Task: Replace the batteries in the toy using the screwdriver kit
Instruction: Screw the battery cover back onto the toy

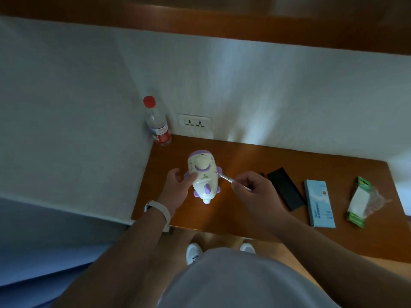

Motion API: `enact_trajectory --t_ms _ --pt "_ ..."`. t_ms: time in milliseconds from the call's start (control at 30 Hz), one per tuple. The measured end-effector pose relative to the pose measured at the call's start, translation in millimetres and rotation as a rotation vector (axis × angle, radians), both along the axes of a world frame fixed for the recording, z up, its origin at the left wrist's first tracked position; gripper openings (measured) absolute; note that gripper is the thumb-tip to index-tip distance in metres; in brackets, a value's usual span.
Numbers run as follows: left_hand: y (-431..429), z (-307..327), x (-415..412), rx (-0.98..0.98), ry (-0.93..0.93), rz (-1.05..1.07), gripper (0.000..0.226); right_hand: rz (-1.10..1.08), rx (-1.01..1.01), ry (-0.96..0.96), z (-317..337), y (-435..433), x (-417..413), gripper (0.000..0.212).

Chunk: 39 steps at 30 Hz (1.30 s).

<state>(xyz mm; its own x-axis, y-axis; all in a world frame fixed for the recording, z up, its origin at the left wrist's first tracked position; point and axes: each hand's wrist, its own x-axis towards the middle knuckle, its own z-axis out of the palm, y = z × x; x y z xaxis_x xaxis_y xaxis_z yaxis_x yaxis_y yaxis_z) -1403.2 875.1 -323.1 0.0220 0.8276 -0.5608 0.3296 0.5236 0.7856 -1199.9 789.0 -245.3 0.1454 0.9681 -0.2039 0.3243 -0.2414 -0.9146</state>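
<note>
White-and-purple plastic toy aeroplane on the brown wooden desk, between the two hands. Left hand, fingers loosely spread, touches the toy's side with its thumb. Right hand pinches a thin silver screwdriver, tip at the toy's body. Right of the right hand: flat black case; light-blue cardboard box, print too small to read; green-and-white blister pack, contents unclear. Beyond the left hand: clear plastic bottle, red cap, red label illegible.
</note>
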Motion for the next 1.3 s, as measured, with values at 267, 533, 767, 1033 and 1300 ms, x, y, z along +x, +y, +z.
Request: enact_trajectory --t_ms 267,533,767,1033,1300 --pt "12 -27 -2 -0.116 -0.257 0.044 0.076 -0.072 0.009 0.004 -9 -3 -10 0.017" --pt "12 -27 6 -0.109 -0.416 -0.002 0.080 -0.155 -0.041 -0.004 -13 -7 -9 0.015" --pt "13 -26 15 -0.079 -0.455 0.006 0.085 -0.180 -0.069 0.003 -12 -10 -4 0.014" --pt "3 -14 26 0.034 -0.442 0.097 0.083 -0.164 -0.033 -0.007 1 -16 16 0.012" --pt "-4 44 31 0.234 -0.395 0.150 0.079 -0.090 0.002 0.010 32 -18 41 0.013"
